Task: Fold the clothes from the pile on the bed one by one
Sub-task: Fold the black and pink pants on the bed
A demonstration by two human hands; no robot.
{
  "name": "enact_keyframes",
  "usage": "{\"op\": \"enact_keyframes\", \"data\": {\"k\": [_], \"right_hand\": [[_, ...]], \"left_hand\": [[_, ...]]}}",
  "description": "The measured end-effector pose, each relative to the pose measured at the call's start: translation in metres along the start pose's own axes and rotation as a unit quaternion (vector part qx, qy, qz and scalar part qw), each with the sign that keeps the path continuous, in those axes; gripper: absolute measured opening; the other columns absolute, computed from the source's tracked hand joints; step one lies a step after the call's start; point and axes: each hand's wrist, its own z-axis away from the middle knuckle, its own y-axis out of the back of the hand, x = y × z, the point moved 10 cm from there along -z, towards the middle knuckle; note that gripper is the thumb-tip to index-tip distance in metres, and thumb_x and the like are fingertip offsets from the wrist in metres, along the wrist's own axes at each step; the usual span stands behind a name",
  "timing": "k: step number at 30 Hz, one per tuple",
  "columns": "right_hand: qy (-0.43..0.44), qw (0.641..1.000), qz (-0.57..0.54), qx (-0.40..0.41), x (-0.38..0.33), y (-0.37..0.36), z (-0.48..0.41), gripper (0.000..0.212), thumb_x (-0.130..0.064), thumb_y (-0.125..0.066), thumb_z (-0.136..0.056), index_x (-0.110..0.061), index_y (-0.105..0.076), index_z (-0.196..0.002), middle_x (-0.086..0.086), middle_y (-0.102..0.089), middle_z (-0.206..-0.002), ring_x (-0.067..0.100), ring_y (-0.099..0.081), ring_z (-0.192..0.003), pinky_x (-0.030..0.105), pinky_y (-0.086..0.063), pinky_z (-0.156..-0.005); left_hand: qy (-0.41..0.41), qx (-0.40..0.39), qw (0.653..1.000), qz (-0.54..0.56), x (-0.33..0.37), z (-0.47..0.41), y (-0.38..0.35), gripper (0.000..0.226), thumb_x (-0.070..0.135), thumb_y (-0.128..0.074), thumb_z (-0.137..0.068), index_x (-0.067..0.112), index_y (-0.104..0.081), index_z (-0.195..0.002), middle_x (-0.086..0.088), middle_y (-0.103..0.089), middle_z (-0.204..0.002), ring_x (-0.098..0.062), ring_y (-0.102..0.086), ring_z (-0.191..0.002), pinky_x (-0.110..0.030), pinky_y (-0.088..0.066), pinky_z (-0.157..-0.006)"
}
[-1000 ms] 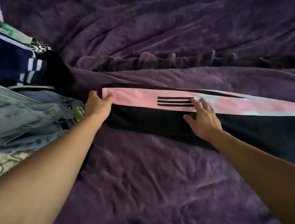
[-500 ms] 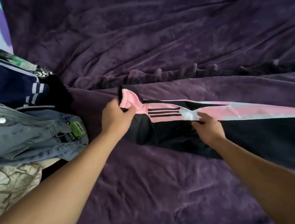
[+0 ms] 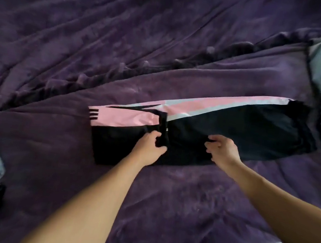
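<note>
Left hand (image 3: 150, 148) pinches folded track pants (image 3: 244, 135); right hand (image 3: 222, 151) (blurred) seemingly grips them alongside

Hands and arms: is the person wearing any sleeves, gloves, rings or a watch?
No. The left hand and right hand are bare, no gloves. The left forearm and right forearm show no sleeves, and no watch or bracelet. I see no rings, though the picture is a bit blurry.
</note>
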Motion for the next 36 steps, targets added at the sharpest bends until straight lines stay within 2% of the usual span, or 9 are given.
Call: {"op": "enact_keyframes", "data": {"k": [6,9,12,14,17,19,23,31,36], "right_hand": [[0.043,0.978,0.097,0.177,0.009,0.172,-0.032,0.034,-0.027,-0.063,-0.085,-0.021,-0.063,-0.119,0.006,-0.067,-0.116,0.028,-0.059,-0.111,0.036,-0.047,-0.091],[0.016,0.958,0.15,0.243,0.021,0.24,-0.053,0.058,-0.035,-0.067,-0.083,-0.02,-0.047,-0.136,0.011,-0.043,-0.141,0.032,-0.037,-0.131,0.046,-0.036,-0.103],[-0.068,0.973,0.108,0.192,0.06,0.26,-0.082,0.091,-0.048,-0.074,-0.076,-0.02,-0.026,-0.149,0.008,-0.031,-0.152,0.03,-0.032,-0.138,0.047,-0.031,-0.109],[-0.108,0.983,0.0,0.15,0.085,0.254,-0.092,0.099,-0.048,-0.081,-0.068,-0.015,-0.031,-0.147,0.009,-0.045,-0.144,0.028,-0.048,-0.127,0.038,-0.04,-0.104],[-0.107,0.979,-0.124,0.118,0.088,0.241,-0.09,0.064,-0.036,-0.086,-0.066,-0.012,-0.061,-0.12,0.007,-0.067,-0.113,0.021,-0.065,-0.087,0.031,-0.052,-0.077],[-0.066,0.976,-0.152,0.139,0.067,0.239,-0.078,0.049,-0.035,-0.085,-0.065,-0.015,-0.067,-0.106,0.005,-0.07,-0.102,0.019,-0.066,-0.079,0.034,-0.055,-0.073],[0.052,0.978,-0.07,0.189,-0.017,0.223,-0.018,0.058,-0.041,-0.081,-0.066,-0.019,-0.057,-0.114,0.004,-0.067,-0.11,0.025,-0.063,-0.102,0.04,-0.051,-0.088],[0.157,0.955,0.253,-0.012,-0.113,0.023,0.028,0.093,-0.037,-0.069,-0.084,-0.022,-0.007,-0.152,0.01,-0.042,-0.136,0.036,-0.053,-0.115,0.041,-0.044,-0.087],[0.12,0.926,0.313,-0.174,-0.069,-0.073,0.027,0.08,-0.044,-0.071,-0.081,-0.02,-0.031,-0.146,0.012,-0.022,-0.153,0.034,-0.035,-0.134,0.043,-0.041,-0.104]], "left_hand": [[0.002,0.076,0.981,-0.177,0.034,-0.004,-0.024,0.047,0.028,-0.057,-0.09,0.019,-0.046,-0.135,-0.007,-0.042,-0.133,-0.027,-0.047,-0.119,-0.041,-0.047,-0.091],[0.027,0.047,0.978,-0.203,0.041,-0.012,-0.048,0.053,0.033,-0.058,-0.089,0.021,-0.041,-0.138,-0.006,-0.037,-0.139,-0.028,-0.044,-0.123,-0.043,-0.045,-0.095],[0.046,0.045,0.97,-0.235,0.039,-0.018,-0.061,0.056,0.033,-0.058,-0.089,0.022,-0.039,-0.14,-0.008,-0.028,-0.146,-0.03,-0.037,-0.129,-0.044,-0.042,-0.1],[0.045,0.044,0.966,-0.252,0.038,-0.019,-0.065,0.056,0.033,-0.058,-0.089,0.021,-0.039,-0.141,-0.008,-0.025,-0.148,-0.029,-0.035,-0.132,-0.043,-0.041,-0.101],[0.04,0.039,0.967,-0.247,0.037,-0.015,-0.062,0.054,0.031,-0.058,-0.089,0.02,-0.042,-0.14,-0.006,-0.025,-0.149,-0.027,-0.034,-0.133,-0.042,-0.041,-0.102],[0.04,0.04,0.973,-0.223,0.037,-0.01,-0.056,0.051,0.029,-0.059,-0.089,0.019,-0.045,-0.137,-0.004,-0.029,-0.147,-0.025,-0.038,-0.131,-0.041,-0.042,-0.101],[0.037,0.069,0.986,-0.147,0.041,0.007,-0.04,0.045,0.025,-0.06,-0.089,0.015,-0.051,-0.132,-0.007,-0.04,-0.138,-0.026,-0.051,-0.119,-0.039,-0.046,-0.097],[0.04,0.128,0.988,-0.074,0.007,0.047,0.002,0.039,0.023,-0.057,-0.091,0.014,-0.053,-0.129,-0.004,-0.043,-0.132,-0.023,-0.054,-0.11,-0.031,-0.048,-0.087],[0.008,0.118,0.984,-0.134,-0.015,0.05,0.009,0.041,0.023,-0.056,-0.09,0.016,-0.052,-0.13,-0.002,-0.043,-0.129,-0.023,-0.047,-0.117,-0.037,-0.047,-0.09]]}}
